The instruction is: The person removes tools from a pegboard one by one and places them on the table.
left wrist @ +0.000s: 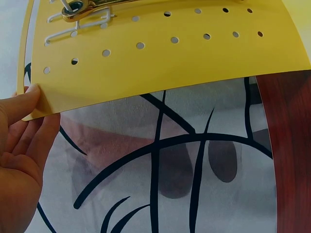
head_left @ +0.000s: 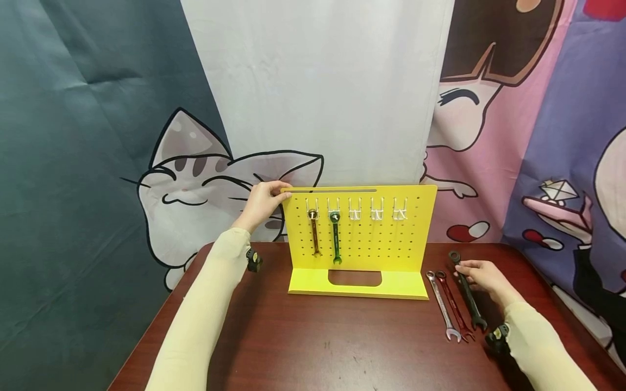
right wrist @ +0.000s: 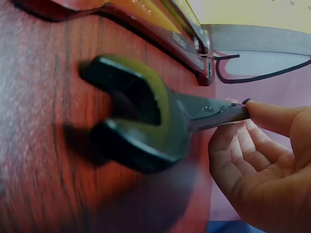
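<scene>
My left hand (head_left: 262,202) pinches the top left corner of a yellow pegboard (head_left: 362,244), thumb in front and fingers behind, as the left wrist view also shows. On the right, my right hand (head_left: 486,278) holds a black combination wrench (head_left: 469,296) between thumb and fingers near its ring end. Its open jaw end (right wrist: 141,116) points toward the camera in the right wrist view, over the tabletop. Beside it lie a silver wrench (head_left: 444,307) and a red wrench (head_left: 455,307). A bronze-coloured wrench (head_left: 315,233) and a green wrench (head_left: 336,239) hang by their ring ends on the board's left hooks.
Three white hooks, one of them the rightmost hook (head_left: 399,209), carry nothing. The board's yellow base (head_left: 308,282) stands on a dark red-brown wooden table (head_left: 318,342). Behind the table hangs a cloth backdrop (head_left: 318,81) with cartoon figures.
</scene>
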Tool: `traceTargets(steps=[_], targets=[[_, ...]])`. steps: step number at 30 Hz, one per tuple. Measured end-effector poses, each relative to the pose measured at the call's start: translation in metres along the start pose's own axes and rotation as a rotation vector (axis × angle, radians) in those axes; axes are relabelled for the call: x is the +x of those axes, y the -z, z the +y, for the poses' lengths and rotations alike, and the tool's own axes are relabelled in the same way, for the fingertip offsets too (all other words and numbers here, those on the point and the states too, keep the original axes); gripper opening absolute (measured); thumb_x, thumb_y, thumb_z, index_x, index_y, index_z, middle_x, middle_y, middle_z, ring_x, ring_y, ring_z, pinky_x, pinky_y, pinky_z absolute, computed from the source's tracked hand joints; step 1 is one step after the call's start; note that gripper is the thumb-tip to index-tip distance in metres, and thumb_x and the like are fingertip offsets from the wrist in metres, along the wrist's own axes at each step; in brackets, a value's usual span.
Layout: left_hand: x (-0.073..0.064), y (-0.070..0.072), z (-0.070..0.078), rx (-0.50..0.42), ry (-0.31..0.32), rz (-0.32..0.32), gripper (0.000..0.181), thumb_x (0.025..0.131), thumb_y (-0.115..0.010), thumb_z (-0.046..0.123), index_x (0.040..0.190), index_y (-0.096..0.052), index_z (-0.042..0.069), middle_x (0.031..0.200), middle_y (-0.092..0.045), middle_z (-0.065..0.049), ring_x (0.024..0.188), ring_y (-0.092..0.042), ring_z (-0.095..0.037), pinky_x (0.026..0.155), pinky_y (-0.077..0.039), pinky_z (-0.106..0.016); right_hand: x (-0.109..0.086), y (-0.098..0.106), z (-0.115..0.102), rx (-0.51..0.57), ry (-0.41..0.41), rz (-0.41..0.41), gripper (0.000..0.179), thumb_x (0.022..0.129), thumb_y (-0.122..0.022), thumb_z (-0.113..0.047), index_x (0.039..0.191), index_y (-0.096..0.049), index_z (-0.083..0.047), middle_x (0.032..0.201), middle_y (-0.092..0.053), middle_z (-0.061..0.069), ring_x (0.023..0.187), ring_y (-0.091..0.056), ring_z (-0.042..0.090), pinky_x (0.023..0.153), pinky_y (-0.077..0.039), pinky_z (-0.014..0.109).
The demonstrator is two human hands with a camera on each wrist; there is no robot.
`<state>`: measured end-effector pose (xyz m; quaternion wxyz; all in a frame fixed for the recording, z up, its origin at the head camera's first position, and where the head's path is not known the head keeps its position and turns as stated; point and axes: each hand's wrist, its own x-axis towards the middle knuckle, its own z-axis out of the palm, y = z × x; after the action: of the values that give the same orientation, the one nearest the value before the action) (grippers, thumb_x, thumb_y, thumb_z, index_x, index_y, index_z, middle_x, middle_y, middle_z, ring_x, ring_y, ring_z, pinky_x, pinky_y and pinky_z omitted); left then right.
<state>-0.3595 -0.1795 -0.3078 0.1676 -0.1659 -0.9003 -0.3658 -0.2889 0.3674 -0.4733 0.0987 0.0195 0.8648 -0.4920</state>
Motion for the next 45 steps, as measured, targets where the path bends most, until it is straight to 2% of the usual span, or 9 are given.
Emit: traceTargets(steps=[3,6,13,17,24,32,39,45], targets=[[0.000,-0.002,0.001,-0.005,0.000,-0.007,0.021,0.098,-0.070,0.023,0.115,-0.075,0.012,0.089,-0.070,-0.007,0.075,-0.056,-0.023,0.067,-0.045,-0.036,0.001,-0.002,0.004,-0.013,-0.001,-0.008,0.056,0.105,-0.055,-0.021,0.132,-0.042,0.026,0.112,-0.065,0.026,0.087,-0.062,0.019,0.076,-0.057,0.039],[0.000,-0.005,0.000,-0.008,0.001,-0.010,0.021,0.098,-0.070,0.023,0.115,-0.075,0.013,0.089,-0.069,-0.007,0.075,-0.056,-0.023,0.067,-0.045,-0.036,0.002,-0.004,0.007,-0.024,-0.009,-0.013,0.054,0.104,-0.056,-0.019,0.130,-0.044,0.026,0.116,-0.061,0.031,0.089,-0.062,0.022,0.078,-0.057,0.042],[-0.002,-0.008,0.000,-0.016,0.010,-0.012,0.021,0.097,-0.070,0.023,0.115,-0.075,0.013,0.092,-0.071,-0.005,0.077,-0.058,-0.023,0.069,-0.046,-0.036,0.003,-0.010,0.011,-0.033,-0.015,-0.001,0.048,0.102,-0.058,-0.015,0.123,-0.050,0.026,0.100,-0.065,0.017,0.082,-0.059,0.020,0.073,-0.057,0.039],[-0.003,-0.009,0.001,-0.017,0.008,-0.001,0.021,0.097,-0.070,0.023,0.116,-0.075,0.013,0.092,-0.071,-0.005,0.078,-0.058,-0.022,0.069,-0.046,-0.036,0.005,-0.011,0.012,-0.039,0.000,0.008,0.043,0.100,-0.061,-0.014,0.116,-0.055,0.025,0.098,-0.066,0.017,0.080,-0.060,0.021,0.073,-0.058,0.040],[-0.008,-0.009,-0.002,-0.025,0.011,-0.003,0.021,0.097,-0.070,0.024,0.115,-0.075,0.013,0.093,-0.071,-0.005,0.079,-0.058,-0.023,0.069,-0.046,-0.037,0.005,-0.012,0.013,-0.064,-0.002,0.042,0.032,0.097,-0.065,-0.013,0.104,-0.065,0.018,0.088,-0.065,0.009,0.075,-0.060,0.020,0.069,-0.059,0.039],[-0.005,-0.003,-0.005,-0.015,0.010,0.017,0.022,0.097,-0.070,0.025,0.115,-0.075,0.014,0.091,-0.071,-0.004,0.077,-0.058,-0.023,0.068,-0.046,-0.036,0.009,-0.014,0.001,-0.136,-0.011,0.071,0.028,0.093,-0.070,-0.015,0.099,-0.070,0.012,0.086,-0.066,0.011,0.074,-0.062,0.020,0.067,-0.060,0.040],[0.001,-0.001,-0.001,-0.017,-0.017,0.008,0.023,0.098,-0.070,0.023,0.117,-0.075,0.012,0.092,-0.070,-0.006,0.077,-0.057,-0.023,0.069,-0.045,-0.036,0.011,-0.014,-0.002,-0.130,-0.033,0.083,0.022,0.093,-0.068,-0.010,0.095,-0.070,0.013,0.081,-0.063,0.010,0.071,-0.062,0.021,0.066,-0.059,0.040],[0.000,-0.001,-0.001,-0.014,0.010,0.002,0.022,0.098,-0.070,0.024,0.116,-0.075,0.013,0.092,-0.071,-0.005,0.078,-0.058,-0.023,0.070,-0.045,-0.036,0.011,-0.018,-0.001,-0.101,-0.048,0.069,0.023,0.094,-0.068,-0.009,0.098,-0.068,0.013,0.087,-0.064,0.014,0.076,-0.062,0.023,0.069,-0.059,0.041]])
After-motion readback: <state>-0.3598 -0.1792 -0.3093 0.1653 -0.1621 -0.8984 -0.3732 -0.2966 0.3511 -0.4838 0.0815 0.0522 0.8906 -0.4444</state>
